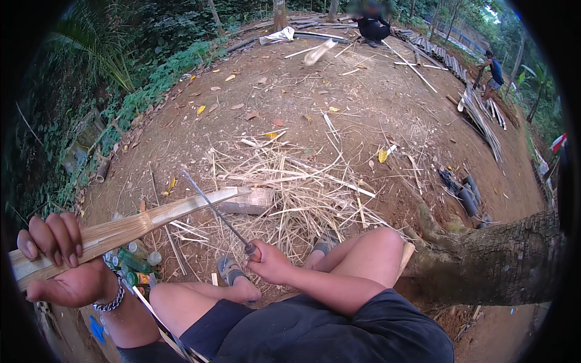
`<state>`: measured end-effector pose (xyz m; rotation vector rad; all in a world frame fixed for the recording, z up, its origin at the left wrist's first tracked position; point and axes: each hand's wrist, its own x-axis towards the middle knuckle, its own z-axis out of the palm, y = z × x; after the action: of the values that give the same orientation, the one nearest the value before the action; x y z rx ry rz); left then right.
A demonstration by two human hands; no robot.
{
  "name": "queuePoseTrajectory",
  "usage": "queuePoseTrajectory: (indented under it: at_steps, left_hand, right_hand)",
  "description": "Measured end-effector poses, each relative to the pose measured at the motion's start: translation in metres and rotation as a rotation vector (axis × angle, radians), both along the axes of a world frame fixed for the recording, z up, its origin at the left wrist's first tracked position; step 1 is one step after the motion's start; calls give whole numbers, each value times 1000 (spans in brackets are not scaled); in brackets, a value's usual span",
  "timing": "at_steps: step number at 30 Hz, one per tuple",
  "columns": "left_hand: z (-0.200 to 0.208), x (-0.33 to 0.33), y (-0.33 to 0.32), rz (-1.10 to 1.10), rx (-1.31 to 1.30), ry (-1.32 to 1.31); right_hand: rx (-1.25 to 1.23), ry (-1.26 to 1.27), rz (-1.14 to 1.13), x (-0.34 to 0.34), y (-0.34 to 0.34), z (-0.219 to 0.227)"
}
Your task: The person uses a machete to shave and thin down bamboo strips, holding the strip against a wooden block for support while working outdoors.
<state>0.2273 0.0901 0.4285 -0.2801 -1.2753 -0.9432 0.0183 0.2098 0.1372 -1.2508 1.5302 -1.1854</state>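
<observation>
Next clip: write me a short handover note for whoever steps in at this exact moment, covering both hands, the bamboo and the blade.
Left hand: closed around the near end of the bamboo slat, whose far end rests on a wooden block.
Right hand: grips the handle of a long knife, blade laid across the slat.
Done: a heap of shavings lies on the ground ahead, beyond the block.
Left: how much of the slat still needs shaving cannot be told from this view.

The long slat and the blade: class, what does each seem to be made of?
The slat in the left hand: probably split bamboo, pale, matt and fibrous. The blade held by the right hand: likely metal, thin, grey and dull.
</observation>
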Motion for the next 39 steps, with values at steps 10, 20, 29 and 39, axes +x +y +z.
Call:
queuePoseTrajectory:
  at_steps: [10, 20, 29, 39]
  left_hand:
    - [0, 3, 4, 33, 4, 24]
    - [0, 0, 8, 188, 55, 7]
    - [-11, -3, 30, 172, 18, 1]
    - [-16, -1, 48, 243, 48, 28]
  right_hand:
    - [36, -4, -11, 1, 5, 3]
    - [85, -37, -79, -4, 7, -6]
    - [182, -180, -192, -14, -4, -23]
    - [139, 103, -22, 22, -17, 38]
